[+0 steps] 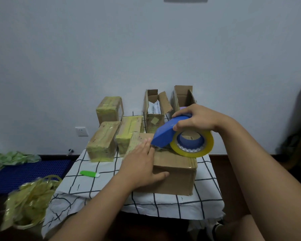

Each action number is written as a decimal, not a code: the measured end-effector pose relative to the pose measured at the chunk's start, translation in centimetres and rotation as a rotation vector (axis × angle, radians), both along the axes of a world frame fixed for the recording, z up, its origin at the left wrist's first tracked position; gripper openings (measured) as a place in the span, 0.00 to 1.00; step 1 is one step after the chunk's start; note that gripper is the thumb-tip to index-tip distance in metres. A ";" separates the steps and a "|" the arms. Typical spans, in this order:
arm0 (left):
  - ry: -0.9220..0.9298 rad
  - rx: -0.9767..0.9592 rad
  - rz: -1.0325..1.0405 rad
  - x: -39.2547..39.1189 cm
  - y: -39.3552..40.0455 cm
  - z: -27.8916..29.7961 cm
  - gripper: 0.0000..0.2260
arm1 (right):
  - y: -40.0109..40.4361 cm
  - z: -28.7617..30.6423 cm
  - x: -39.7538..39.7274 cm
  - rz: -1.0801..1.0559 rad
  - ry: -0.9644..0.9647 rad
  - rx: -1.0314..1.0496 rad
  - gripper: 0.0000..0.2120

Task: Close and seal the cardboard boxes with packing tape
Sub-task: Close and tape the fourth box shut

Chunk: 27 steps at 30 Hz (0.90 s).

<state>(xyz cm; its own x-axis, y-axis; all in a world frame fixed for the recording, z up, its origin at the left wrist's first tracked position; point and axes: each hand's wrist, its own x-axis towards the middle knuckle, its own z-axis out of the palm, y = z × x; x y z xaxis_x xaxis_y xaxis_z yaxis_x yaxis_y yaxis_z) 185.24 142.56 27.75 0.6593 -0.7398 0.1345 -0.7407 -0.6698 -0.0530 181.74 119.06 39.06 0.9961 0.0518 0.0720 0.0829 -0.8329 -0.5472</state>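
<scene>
Gripping the blue tape dispenser (165,134) with curled fingers, the right hand (195,119) sets it on the box (174,173) at the table's (87,185) front, while the left hand (142,164) lies spread over the top edge, probably steadying it so the tape sticks flat.

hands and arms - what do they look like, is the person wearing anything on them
Both arms are bare right up to the frame edge: no sleeves, gloves, watch, rings or bracelets show on the left hand or the right hand. Nails look short and unpainted.
</scene>
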 end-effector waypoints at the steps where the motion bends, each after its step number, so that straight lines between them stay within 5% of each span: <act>1: 0.010 -0.005 0.011 -0.1 -0.2 -0.1 0.47 | 0.0 -0.1 0.1 -0.002 -0.001 -0.007 0.15; 9: 0.070 -0.143 0.066 -0.3 -0.1 -0.2 0.44 | -1.0 0.1 -0.3 0.055 0.027 0.015 0.18; 13: 0.085 -0.012 0.083 -0.4 0.3 -0.2 0.48 | -3.8 0.5 -2.5 0.018 0.028 0.014 0.14; 17: 0.074 0.038 0.101 -0.5 -0.2 -0.3 0.45 | -6.7 -0.6 -4.5 -0.083 0.032 0.017 0.26; 27: 0.023 0.022 0.068 -0.7 -0.9 0.1 0.37 | -6.6 -2.8 -5.2 -0.091 0.009 0.077 0.29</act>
